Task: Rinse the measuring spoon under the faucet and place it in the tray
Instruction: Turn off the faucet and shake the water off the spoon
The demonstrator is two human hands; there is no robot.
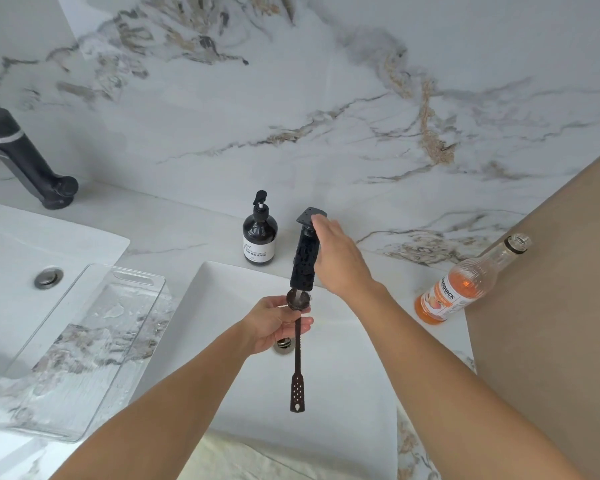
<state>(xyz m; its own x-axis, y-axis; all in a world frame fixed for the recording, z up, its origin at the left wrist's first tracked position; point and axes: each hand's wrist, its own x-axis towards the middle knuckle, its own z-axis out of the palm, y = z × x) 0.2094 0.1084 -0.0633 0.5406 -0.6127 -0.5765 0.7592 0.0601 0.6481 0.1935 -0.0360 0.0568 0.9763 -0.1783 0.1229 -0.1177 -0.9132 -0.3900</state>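
A long, dark, slender measuring spoon [297, 344] hangs over the white rectangular sink basin [347, 368], its round bowl tucked directly beneath the spout of the black, droplet-covered faucet [303, 265] so any flow would land in it. The left hand [274, 323] closes its grip on the handle just below the bowl, letting the perforated end dangle toward the person. The right hand [340, 261] rests on the faucet's flat top lever, its grip loosely curled there, apparently to control the water; no stream is clearly visible. The clear, wet glass tray [84, 341] waits just left on the marble table [194, 237], within easy reach.
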